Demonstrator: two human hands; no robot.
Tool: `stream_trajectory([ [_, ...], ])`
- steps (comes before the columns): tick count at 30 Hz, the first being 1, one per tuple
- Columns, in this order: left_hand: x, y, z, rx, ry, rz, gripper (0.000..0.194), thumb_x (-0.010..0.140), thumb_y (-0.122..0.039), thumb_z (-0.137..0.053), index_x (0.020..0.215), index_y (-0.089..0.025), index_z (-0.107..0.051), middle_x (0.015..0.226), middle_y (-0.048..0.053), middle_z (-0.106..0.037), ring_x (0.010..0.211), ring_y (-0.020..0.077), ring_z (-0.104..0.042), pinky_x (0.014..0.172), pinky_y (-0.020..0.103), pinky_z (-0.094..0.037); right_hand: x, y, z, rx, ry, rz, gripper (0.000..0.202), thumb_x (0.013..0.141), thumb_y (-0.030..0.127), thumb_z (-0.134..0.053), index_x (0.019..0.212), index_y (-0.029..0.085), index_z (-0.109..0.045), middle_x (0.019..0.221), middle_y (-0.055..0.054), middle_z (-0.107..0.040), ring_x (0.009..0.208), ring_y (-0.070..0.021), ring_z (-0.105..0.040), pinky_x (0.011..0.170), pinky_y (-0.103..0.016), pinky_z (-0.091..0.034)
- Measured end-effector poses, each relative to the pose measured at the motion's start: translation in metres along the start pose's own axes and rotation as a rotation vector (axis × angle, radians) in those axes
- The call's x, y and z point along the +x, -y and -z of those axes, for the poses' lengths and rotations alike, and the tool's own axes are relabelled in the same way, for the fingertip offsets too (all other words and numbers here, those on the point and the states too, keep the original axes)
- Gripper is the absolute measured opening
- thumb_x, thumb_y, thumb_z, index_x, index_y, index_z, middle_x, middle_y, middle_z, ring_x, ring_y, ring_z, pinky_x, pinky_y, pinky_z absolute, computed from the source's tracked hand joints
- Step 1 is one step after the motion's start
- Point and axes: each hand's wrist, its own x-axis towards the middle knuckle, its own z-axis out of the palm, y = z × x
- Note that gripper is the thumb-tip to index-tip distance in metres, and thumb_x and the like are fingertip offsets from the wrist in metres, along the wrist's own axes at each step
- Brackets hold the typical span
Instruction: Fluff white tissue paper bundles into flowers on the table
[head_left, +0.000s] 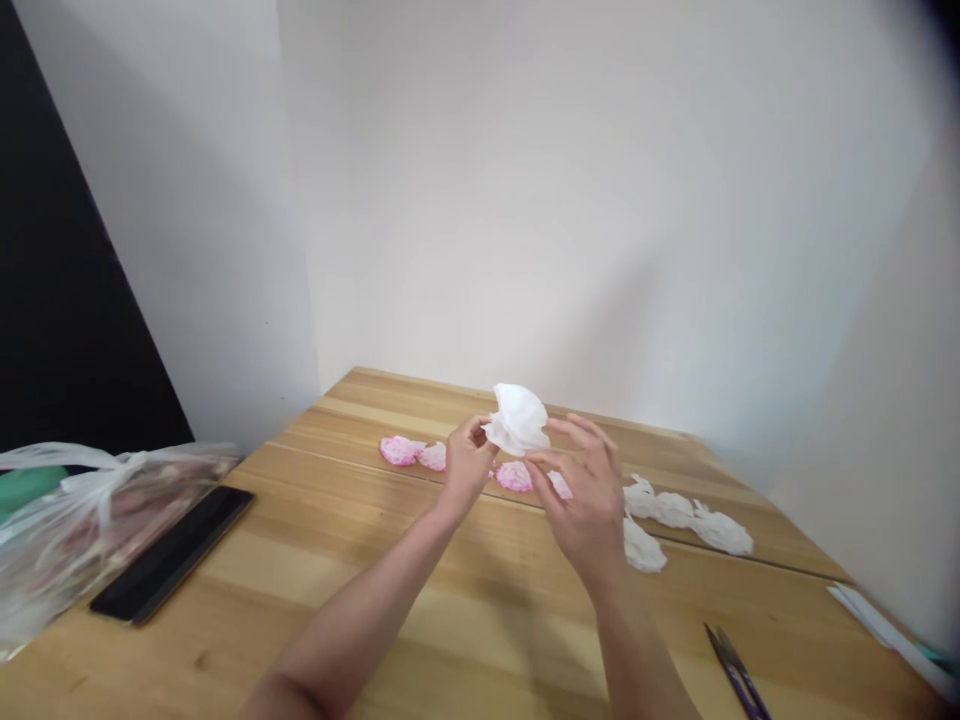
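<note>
A white tissue-paper flower (517,420), its crinkled layers fanned upward, is held above the table in front of me. My left hand (472,458) pinches it at its left side, the fingers closed around its gathered base. My right hand (581,490) is at the flower's lower right edge, thumb and index finger close together against the paper, the other fingers curved alongside. Behind and below my hands lies a row of pink-and-white paper flowers (402,450), partly hidden by them. Several white paper flowers (721,530) lie to the right of my right hand.
Scissors (735,670) with purple handles lie at the front right. A black phone (172,555) rests on the left, beside a tied clear plastic bag (112,510). White strips (889,635) lie at the right edge of the wooden table (300,580). A wall (487,200) stands behind.
</note>
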Motion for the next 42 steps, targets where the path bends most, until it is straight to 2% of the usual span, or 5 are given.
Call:
stream_trajectory([
  [4,0.000,0.001,-0.001,-0.025,-0.002,-0.005,0.012,0.065,-0.020,-0.065,0.076,-0.015,-0.063,0.073,0.001,-0.067,0.068,0.0118,-0.059,0.065,0.020,-0.045,0.000,-0.002,0.004,-0.063,-0.068,-0.034,0.008,0.082,0.018,-0.063,0.088,0.022,-0.066,0.112,-0.007,-0.060,0.110,-0.0245,-0.052,0.092,-0.043,-0.042],
  [10,-0.002,0.000,0.000,-0.040,0.011,-0.007,0.014,0.065,-0.020,-0.065,0.078,-0.015,-0.064,0.077,0.002,-0.069,0.071,0.0132,-0.061,0.067,0.021,-0.046,-0.003,-0.001,0.001,-0.182,-0.027,-0.061,0.005,0.084,0.023,-0.063,0.085,0.025,-0.067,0.073,0.001,-0.062,0.072,-0.0156,-0.054,0.076,-0.034,-0.034],
  [22,-0.009,-0.010,-0.001,0.199,0.026,-0.090,0.011,0.069,-0.018,-0.060,0.078,-0.016,-0.065,0.079,0.001,-0.069,0.073,0.0132,-0.061,0.068,0.022,-0.046,-0.003,-0.001,-0.005,-0.195,0.015,-0.110,0.006,0.085,0.025,-0.062,0.083,0.023,-0.067,0.072,0.000,-0.061,0.072,-0.0155,-0.053,0.078,-0.033,-0.032],
  [34,-0.006,-0.014,-0.002,0.120,-0.002,-0.034,0.014,0.062,-0.012,-0.060,0.076,-0.014,-0.064,0.073,0.000,-0.068,0.069,0.0124,-0.059,0.063,0.020,-0.044,-0.004,0.004,-0.012,-0.171,0.121,-0.069,0.008,0.085,0.022,-0.060,0.079,0.022,-0.065,0.070,0.001,-0.060,0.073,-0.0153,-0.052,0.079,-0.033,-0.030],
  [42,-0.008,-0.007,-0.001,0.307,0.033,-0.091,0.015,0.070,-0.014,-0.057,0.081,-0.017,-0.066,0.079,0.000,-0.069,0.071,0.0121,-0.060,0.065,0.021,-0.044,-0.004,-0.002,-0.006,-0.183,0.047,-0.092,0.011,0.086,0.026,-0.060,0.093,0.023,-0.067,0.073,0.000,-0.059,0.074,-0.0163,-0.052,0.078,-0.033,-0.032],
])
